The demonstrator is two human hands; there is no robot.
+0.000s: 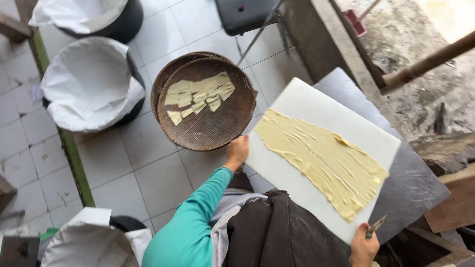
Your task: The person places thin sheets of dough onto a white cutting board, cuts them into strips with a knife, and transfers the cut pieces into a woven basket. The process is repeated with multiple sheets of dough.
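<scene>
Dough sheet (321, 158) lies flat on the white cutting board (307, 106), which sits on a grey metal counter (415, 183). The sheet is a long pale yellow strip; its long axis runs on a diagonal from the board's far left, near the basket, down to its near right corner.

Left hand (238, 151) is out at the end of a teal sleeve (193, 222), arm stretched forward and to the left. Fingers closed on the near rim of the round woven basket (208, 106), just at the board's left edge. That basket is stacked on a second one and holds cut dough pieces (200, 96) in a loose row across its upper half. This hand is near the sheet's far end.

Right hand (363, 247) is low at the board's near right corner, closed around a small knife (376, 226) with its blade pointing up toward the sheet's near tip. This hand is closest to that tip, just short of it.

Hands well apart, board between them.

White-lined bins (91, 84) stand on the tiled floor (133, 168) to the left.
</scene>
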